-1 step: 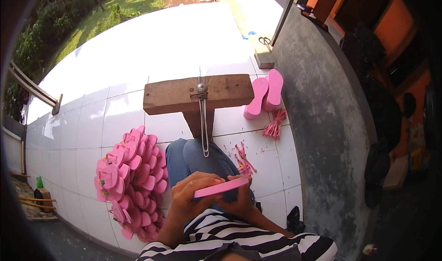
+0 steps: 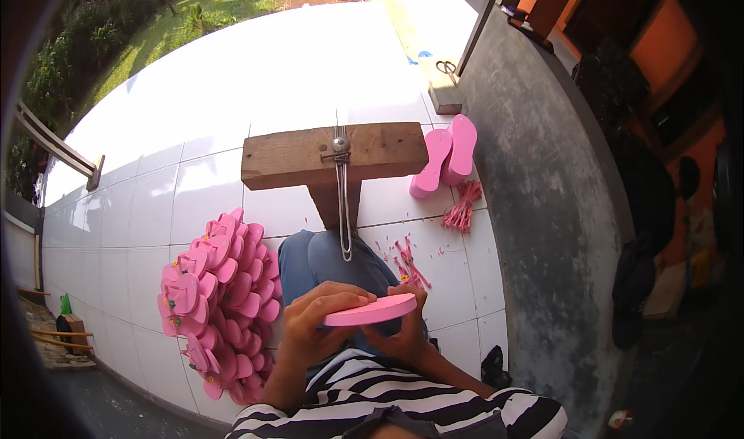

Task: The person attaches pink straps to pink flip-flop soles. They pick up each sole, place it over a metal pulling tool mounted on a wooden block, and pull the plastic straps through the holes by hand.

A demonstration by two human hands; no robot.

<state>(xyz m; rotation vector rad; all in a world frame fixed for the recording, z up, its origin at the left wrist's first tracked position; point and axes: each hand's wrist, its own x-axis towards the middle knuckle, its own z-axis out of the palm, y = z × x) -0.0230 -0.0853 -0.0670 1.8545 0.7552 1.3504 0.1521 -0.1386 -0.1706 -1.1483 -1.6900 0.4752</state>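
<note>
A pink flip-flop sole [image 2: 373, 313] is held almost level above my lap, its thick edge toward me and its top face partly showing. My left hand [image 2: 311, 319] grips one end, with its fingers over the top. At the other end, my right hand [image 2: 403, 332] is closed around the sole, thumb below it. No strap shows on the visible face. Beyond my hands stands a T-shaped wooden block [image 2: 283, 158]. A long looped metal wire tool [image 2: 343, 214] hangs from the block, toward my knees.
Finished pink flip-flops [image 2: 225, 284] form a big heap at my left. Stacked pink soles [image 2: 432, 164] stand beyond the block at right. Near them lie a bundle of pink straps [image 2: 463, 206] and loose straps [image 2: 412, 267]. Scissors [image 2: 446, 69] rest by the grey wall [image 2: 535, 191].
The sole has tilted so that more of its top face shows. Both hands keep hold of it and have shifted only slightly.
</note>
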